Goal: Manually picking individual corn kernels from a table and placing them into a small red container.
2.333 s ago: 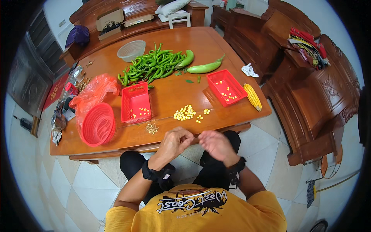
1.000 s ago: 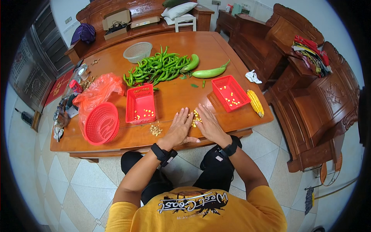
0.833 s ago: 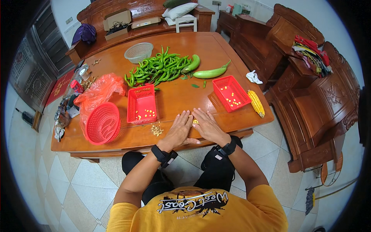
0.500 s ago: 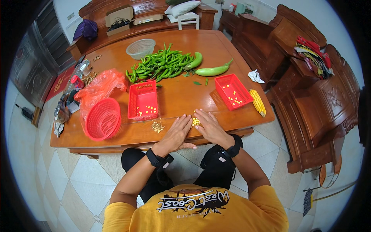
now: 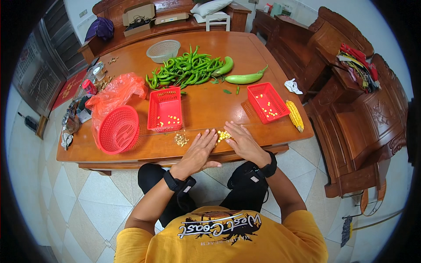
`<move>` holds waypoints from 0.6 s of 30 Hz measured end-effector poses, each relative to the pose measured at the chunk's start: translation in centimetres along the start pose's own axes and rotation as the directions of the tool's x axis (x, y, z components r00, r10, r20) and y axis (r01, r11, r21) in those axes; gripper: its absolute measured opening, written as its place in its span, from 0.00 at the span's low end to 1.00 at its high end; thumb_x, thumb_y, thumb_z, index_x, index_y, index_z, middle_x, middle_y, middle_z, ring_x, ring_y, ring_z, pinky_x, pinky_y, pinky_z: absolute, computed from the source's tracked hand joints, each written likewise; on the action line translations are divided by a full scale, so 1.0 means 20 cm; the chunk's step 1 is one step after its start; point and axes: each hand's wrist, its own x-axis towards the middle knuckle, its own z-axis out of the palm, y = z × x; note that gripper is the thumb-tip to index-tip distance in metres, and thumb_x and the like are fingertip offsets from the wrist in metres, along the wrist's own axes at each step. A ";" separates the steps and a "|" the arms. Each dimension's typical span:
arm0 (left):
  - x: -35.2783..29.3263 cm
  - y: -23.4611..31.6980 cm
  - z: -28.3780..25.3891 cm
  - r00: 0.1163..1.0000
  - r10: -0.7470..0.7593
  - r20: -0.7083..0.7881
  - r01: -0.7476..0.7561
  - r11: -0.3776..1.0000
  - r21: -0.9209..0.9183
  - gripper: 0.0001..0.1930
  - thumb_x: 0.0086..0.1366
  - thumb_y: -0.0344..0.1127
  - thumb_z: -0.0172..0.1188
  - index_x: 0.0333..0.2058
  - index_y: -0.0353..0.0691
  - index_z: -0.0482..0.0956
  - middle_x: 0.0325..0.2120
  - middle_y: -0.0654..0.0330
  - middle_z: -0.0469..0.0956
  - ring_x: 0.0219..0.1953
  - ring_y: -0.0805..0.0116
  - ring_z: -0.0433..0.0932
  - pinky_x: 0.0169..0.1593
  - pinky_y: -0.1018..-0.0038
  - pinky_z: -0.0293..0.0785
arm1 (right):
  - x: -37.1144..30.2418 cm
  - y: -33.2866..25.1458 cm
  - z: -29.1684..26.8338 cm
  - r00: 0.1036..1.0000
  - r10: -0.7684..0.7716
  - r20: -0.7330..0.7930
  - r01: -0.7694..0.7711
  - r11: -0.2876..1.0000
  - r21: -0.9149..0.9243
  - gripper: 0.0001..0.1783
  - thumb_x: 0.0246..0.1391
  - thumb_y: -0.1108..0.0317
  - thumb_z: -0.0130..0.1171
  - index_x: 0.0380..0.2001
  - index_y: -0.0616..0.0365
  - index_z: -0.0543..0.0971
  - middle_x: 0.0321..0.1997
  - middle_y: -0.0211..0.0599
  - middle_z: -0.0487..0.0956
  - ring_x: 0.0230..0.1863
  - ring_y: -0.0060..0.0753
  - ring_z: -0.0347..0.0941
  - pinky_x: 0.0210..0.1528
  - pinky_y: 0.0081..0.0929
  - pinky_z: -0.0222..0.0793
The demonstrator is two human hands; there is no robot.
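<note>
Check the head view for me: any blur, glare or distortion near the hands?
Head view: the bare left fingers and right fingers look fairly sharp, as do the small yellow corn kernels between them; head view: pale glare lies on the polished brown wooden table beyond; head view: fisheye bends straight edges, corners go black.

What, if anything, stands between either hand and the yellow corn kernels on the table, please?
Nothing visible does: the kernels lie on the table between the left hand and right hand, close to both. The brown scraps lie off to the left.
</note>
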 end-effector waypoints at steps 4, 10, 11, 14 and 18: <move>-0.03 0.00 0.01 1.000 -0.001 -0.001 0.001 1.000 0.012 0.50 0.49 0.55 0.65 0.62 0.30 0.51 0.64 0.44 0.49 0.67 0.48 0.45 0.67 0.58 0.43 | -0.03 -0.05 0.03 0.999 -0.052 -0.006 0.051 0.993 -0.107 0.28 0.59 0.59 0.49 0.59 0.62 0.63 0.67 0.45 0.58 0.70 0.43 0.48 0.67 0.45 0.42; -0.08 0.02 -0.02 0.996 -0.051 -0.079 0.052 0.999 0.009 0.45 0.52 0.51 0.65 0.62 0.32 0.54 0.63 0.43 0.51 0.66 0.45 0.49 0.66 0.58 0.48 | -0.07 -0.08 0.05 0.998 -0.046 -0.035 0.037 0.971 -0.234 0.30 0.58 0.57 0.50 0.60 0.61 0.62 0.68 0.44 0.56 0.70 0.43 0.45 0.67 0.49 0.39; -0.08 0.02 -0.01 0.995 -0.057 -0.077 0.058 0.998 0.009 0.45 0.52 0.51 0.65 0.62 0.32 0.54 0.63 0.43 0.51 0.66 0.45 0.49 0.66 0.58 0.48 | -0.07 -0.09 0.05 0.997 -0.038 -0.060 0.023 0.970 -0.244 0.30 0.58 0.57 0.51 0.60 0.61 0.63 0.68 0.45 0.56 0.70 0.44 0.45 0.67 0.50 0.38; -0.08 -0.01 0.01 0.950 -0.102 -0.296 0.059 0.987 -0.152 0.34 0.53 0.41 0.66 0.55 0.32 0.64 0.58 0.42 0.59 0.60 0.44 0.60 0.61 0.61 0.61 | -0.07 -0.11 0.08 0.986 -0.060 -0.153 0.021 0.969 -0.245 0.28 0.56 0.59 0.53 0.58 0.60 0.66 0.67 0.45 0.58 0.69 0.47 0.47 0.66 0.50 0.40; -0.06 0.00 -0.01 0.913 -0.172 -0.370 0.089 0.969 -0.231 0.18 0.51 0.29 0.67 0.39 0.34 0.71 0.47 0.45 0.67 0.48 0.46 0.70 0.48 0.63 0.71 | -0.07 -0.16 0.12 0.977 -0.150 -0.154 0.119 0.974 -0.192 0.24 0.54 0.62 0.55 0.54 0.58 0.71 0.65 0.46 0.60 0.68 0.49 0.49 0.66 0.50 0.41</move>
